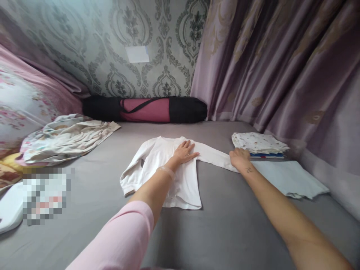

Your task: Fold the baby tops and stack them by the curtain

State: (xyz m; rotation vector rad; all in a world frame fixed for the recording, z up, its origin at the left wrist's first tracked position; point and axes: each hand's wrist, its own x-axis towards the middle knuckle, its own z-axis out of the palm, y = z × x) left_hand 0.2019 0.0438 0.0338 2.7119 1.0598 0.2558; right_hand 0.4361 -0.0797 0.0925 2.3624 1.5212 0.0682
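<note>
A white long-sleeved shirt (184,183) lies spread on the grey bed sheet (225,225), collar toward the wall. My left hand (184,151) rests flat on its upper chest near the shoulder, fingers spread. At the right, the cuff end of one sleeve is pinched in my right hand (240,159), and that sleeve stretches out straight from the shoulder. The other sleeve hangs bent down along the shirt's left side. Part of the shirt's front is hidden under my left forearm.
Right of the shirt lie a folded pale blue cloth (289,178) and a folded stack of patterned clothes (257,142). A black and maroon long bag (146,109) lies along the wall. Crumpled clothes (70,137) and a white object (11,206) are at left.
</note>
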